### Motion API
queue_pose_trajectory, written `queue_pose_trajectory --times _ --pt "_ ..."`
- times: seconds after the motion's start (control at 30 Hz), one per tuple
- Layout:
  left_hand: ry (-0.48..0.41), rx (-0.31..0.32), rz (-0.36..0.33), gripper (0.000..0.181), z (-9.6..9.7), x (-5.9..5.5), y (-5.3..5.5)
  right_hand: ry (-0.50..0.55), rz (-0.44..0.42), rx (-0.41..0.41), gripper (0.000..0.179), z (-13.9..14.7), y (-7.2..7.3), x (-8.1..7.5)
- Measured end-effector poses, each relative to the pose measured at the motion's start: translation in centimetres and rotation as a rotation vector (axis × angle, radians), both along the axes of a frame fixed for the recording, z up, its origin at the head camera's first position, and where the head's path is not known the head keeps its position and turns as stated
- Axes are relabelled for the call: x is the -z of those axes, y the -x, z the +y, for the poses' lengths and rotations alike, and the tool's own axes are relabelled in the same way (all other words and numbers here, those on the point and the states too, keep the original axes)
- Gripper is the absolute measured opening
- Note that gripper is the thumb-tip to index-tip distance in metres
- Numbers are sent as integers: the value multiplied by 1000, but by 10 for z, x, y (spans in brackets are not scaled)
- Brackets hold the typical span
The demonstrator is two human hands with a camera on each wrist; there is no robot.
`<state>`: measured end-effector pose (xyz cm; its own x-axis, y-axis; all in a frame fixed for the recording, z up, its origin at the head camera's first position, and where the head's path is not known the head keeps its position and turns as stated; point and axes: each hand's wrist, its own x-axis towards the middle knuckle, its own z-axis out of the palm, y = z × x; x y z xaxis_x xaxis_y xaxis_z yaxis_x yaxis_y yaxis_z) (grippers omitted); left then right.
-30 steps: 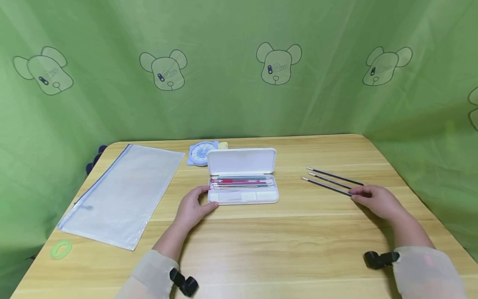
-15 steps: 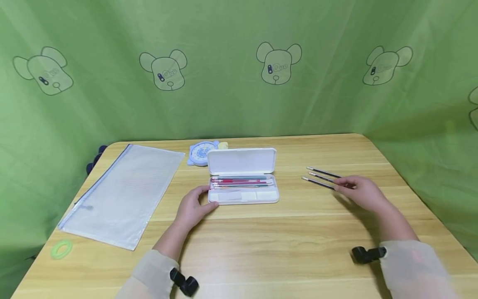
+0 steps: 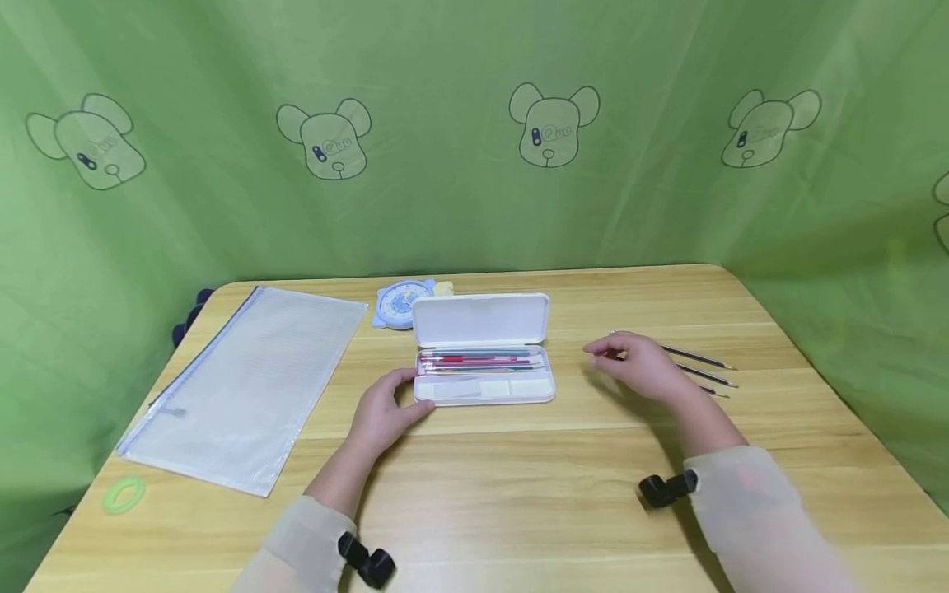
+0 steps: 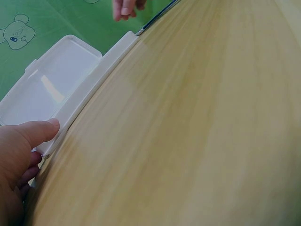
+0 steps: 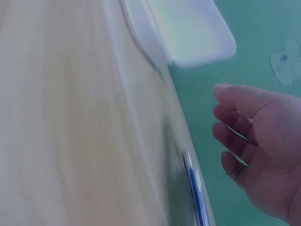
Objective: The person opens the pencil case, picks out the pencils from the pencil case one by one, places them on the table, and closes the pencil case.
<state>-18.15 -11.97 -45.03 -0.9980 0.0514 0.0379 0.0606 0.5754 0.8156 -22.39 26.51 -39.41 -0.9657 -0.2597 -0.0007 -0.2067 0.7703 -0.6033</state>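
A white pencil case [image 3: 480, 321] lies with its lid raised, several pens and pencils [image 3: 478, 360] inside its tray. My left hand [image 3: 381, 412] grips the case's left end, thumb at the front edge and fingers round the side; the left wrist view shows the thumb [image 4: 42, 132] on the rim. To the right, three dark pencils [image 3: 700, 357] lie side by side on the table, partly hidden under my right hand [image 3: 641, 366]. That hand is above them, fingers loosely bent; in the right wrist view the right hand [image 5: 263, 141] holds nothing.
Behind the case sits a blue toy clock [image 3: 400, 303]. A translucent zip pouch [image 3: 248, 387] lies at the left of the wooden table [image 3: 519, 511], with a green ring [image 3: 123, 495] near its lower corner. A green curtain [image 3: 445, 222] hangs behind.
My right hand has left the pencils' tips and moved left over them toward the case, uncovering their pointed ends. The left hand and case have stayed put.
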Motion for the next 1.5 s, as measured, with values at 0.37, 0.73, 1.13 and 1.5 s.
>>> queue_pose_trajectory --times 0.37,0.73,1.13,1.5 --pt "6 4 7 58 1 3 0 71 -27 -79 25 -58 18 9" --pt "13 4 14 59 0 1 0 -48 -78 -116 23 -86 30 15" --pt "20 0 17 59 -1 1 0 -245 -79 -157 19 -101 34 7" --pt "15 -1 15 58 -1 1 0 -133 -132 -146 18 -101 34 9"
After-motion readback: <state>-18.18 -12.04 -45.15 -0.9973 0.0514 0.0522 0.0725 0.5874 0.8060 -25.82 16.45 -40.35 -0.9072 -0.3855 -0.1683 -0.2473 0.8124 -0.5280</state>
